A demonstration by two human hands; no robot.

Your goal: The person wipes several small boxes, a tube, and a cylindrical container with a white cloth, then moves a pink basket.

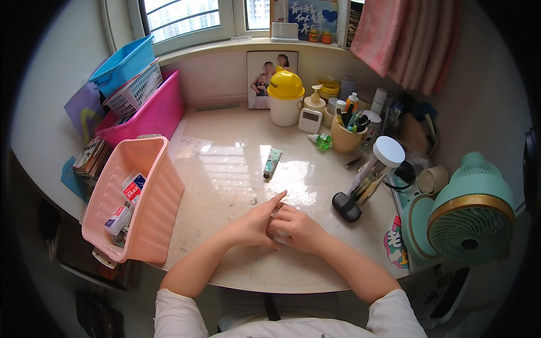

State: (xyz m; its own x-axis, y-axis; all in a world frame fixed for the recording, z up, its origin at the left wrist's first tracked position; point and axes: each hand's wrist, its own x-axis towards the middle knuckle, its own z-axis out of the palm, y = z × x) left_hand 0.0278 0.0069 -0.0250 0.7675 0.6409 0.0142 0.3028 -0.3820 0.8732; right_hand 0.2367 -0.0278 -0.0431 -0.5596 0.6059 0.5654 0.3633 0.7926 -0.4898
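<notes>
My left hand (253, 224) and my right hand (297, 227) meet over the front middle of the desk. The left thumb and a long finger spread apart, and the curled fingers of the right hand reach in between them. A pale, shiny patch shows between the hands; whether it is a held object is unclear. Beyond them lies a green squeeze tube (273, 162) with a dark cap, apart from both hands. A small shiny piece (253, 201) rests on the desk just past the left hand.
A peach plastic bin (169, 211) holding small boxes stands at left, before a pink bin (148, 112). At right are a clear jar (372, 175) with a white lid, a black case (346, 207) and a green fan (469, 211). Behind stand a pen cup (347, 137) and a yellow-lidded bin (286, 110).
</notes>
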